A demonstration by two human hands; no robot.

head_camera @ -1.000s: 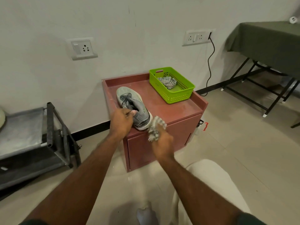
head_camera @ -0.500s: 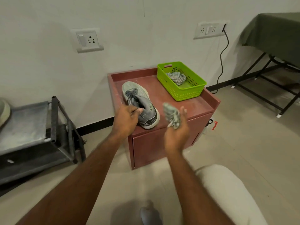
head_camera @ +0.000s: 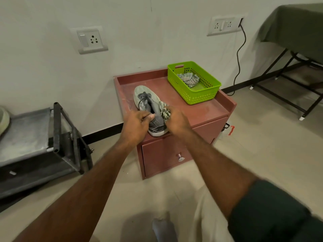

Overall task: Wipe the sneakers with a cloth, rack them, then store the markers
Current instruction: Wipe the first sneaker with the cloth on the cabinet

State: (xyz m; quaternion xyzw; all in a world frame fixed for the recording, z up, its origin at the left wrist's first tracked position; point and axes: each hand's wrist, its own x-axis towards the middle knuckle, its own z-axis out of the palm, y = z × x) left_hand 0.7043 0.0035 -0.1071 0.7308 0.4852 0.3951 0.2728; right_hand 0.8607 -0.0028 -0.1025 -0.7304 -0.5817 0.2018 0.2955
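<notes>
A grey sneaker point(head_camera: 147, 100) lies on the reddish-brown cabinet point(head_camera: 206, 112), toe toward the wall. My left hand point(head_camera: 135, 125) grips its heel collar from the left. My right hand point(head_camera: 176, 120) is closed around a crumpled striped cloth point(head_camera: 165, 111) and presses it against the sneaker's right side. A dark metal shoe rack point(head_camera: 57, 130) stands at the left; part of a pale shoe point(head_camera: 3, 120) shows at its far left edge. No markers are visible.
A green plastic basket point(head_camera: 202, 95) with another striped cloth point(head_camera: 188, 79) sits at the cabinet's back right. The cabinet has a drawer with a metal knob point(head_camera: 180, 157). A table with a green cover point(head_camera: 297, 28) stands at the right, a cable point(head_camera: 242, 55) hanging nearby.
My right hand, held off in the air with the cloth half a second ago, has come back against the sneaker's right side. My left hand keeps its hold on the heel.
</notes>
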